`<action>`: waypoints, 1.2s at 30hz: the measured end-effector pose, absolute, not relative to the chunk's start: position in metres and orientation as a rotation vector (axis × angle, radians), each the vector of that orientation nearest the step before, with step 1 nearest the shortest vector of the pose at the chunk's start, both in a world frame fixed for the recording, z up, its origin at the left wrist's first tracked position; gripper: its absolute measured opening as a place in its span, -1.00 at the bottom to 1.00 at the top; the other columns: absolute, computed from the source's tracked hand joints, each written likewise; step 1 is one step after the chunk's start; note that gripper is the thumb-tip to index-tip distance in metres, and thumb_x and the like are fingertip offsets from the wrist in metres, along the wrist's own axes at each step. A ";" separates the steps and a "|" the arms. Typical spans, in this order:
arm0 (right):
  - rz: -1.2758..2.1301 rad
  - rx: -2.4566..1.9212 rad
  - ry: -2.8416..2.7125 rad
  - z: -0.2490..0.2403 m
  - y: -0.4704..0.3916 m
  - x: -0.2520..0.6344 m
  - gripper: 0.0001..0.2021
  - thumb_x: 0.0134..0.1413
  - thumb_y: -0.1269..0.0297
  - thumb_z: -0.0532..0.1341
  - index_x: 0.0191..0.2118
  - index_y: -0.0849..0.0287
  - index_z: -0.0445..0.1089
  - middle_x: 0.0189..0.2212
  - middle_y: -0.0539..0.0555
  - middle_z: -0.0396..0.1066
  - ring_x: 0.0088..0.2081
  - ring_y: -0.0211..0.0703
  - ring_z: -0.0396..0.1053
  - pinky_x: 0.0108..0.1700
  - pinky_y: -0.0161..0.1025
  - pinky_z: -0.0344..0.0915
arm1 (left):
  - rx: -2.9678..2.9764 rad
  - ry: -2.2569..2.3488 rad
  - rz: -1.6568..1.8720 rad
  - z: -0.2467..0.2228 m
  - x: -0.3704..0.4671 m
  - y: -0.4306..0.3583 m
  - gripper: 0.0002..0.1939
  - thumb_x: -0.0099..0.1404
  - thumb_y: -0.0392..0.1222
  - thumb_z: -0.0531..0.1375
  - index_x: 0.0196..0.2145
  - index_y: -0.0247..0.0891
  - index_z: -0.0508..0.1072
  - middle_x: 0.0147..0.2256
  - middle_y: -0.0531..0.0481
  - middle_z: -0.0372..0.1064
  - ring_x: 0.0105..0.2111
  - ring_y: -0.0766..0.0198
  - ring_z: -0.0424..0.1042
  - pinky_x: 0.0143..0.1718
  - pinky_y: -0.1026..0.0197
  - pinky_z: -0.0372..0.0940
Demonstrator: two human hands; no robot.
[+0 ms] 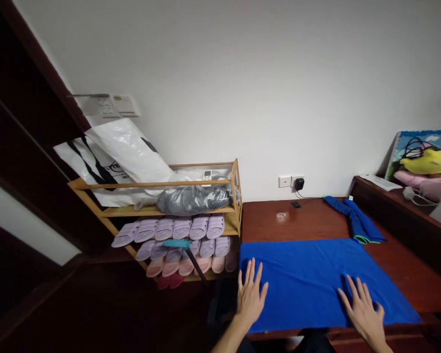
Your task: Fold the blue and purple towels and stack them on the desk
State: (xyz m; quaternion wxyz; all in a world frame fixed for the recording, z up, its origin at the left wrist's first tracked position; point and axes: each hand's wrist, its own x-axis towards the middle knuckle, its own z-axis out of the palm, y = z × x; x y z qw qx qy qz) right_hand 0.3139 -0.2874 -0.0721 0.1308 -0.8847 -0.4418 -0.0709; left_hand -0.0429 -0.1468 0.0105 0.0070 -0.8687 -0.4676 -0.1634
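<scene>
A blue cloth lies spread over the front of the reddish-brown desk, with a few faint creases. My left hand is at its left edge, palm down with fingers spread. Toward the cloth's right side, my right hand is also palm down, its fingers apart. Neither hand grips anything. Whether the palms press on the cloth or hover just over it is hard to tell. Behind the cloth lies another folded blue cloth with a green edge.
Left of the desk stands a wooden rack with lilac slippers, pink slippers and white bags. A black plug sits in the wall socket. On the right, a raised shelf holds a yellow plush toy.
</scene>
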 end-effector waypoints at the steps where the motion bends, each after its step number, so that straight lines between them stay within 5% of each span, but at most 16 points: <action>1: -0.173 -2.588 -1.285 -0.076 -0.289 0.313 -0.32 0.10 -0.14 -0.29 0.31 -0.02 -0.16 0.32 0.11 -0.16 0.32 0.03 -0.22 0.14 0.21 -0.06 | -2.748 -1.457 -0.454 0.005 -0.048 -0.150 -0.42 0.40 -0.04 -0.14 0.30 -0.06 -0.28 0.32 -0.06 -0.32 0.30 0.08 -0.23 0.21 -0.17 -0.11; 25: -0.139 -2.603 -1.357 -0.079 -0.303 0.305 -0.32 0.09 -0.21 -0.21 0.29 -0.08 -0.12 0.33 0.03 -0.20 0.33 -0.03 -0.30 0.19 0.17 -0.09 | -2.819 -1.322 -0.367 -0.011 -0.076 -0.177 -0.43 0.39 -0.02 -0.12 0.29 0.01 -0.26 0.30 0.02 -0.17 0.27 0.06 -0.08 0.19 -0.13 -0.03; 36: 0.095 -2.432 -1.217 -0.055 -0.276 0.344 -0.34 0.05 -0.23 -0.16 0.24 -0.12 0.01 0.31 0.06 -0.13 0.30 0.00 -0.13 0.17 0.20 -0.07 | -2.803 -1.294 -0.376 -0.014 -0.083 -0.180 -0.42 0.40 -0.03 -0.11 0.29 0.01 -0.27 0.30 0.02 -0.18 0.25 0.10 -0.04 0.16 -0.10 0.05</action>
